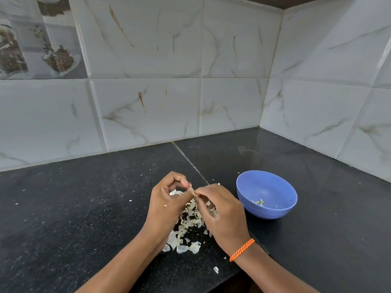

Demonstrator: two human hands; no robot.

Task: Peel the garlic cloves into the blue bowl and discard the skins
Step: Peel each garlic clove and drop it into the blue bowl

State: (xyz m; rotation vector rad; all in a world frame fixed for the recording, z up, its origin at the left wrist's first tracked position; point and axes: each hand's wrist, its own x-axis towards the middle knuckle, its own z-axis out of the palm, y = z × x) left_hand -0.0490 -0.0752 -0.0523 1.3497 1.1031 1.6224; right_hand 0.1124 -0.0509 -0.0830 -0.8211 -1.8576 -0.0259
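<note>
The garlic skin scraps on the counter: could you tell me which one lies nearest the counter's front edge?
It is the lone white scrap below the right forearm, apart from the main pile of skins under both hands; every other scrap lies farther back.

A garlic clove (191, 190) sits mid-scene above a pile of pale skins (188, 227); right, the blue bowl (267, 194) (upright) holds peeled cloves (259, 201).
</note>
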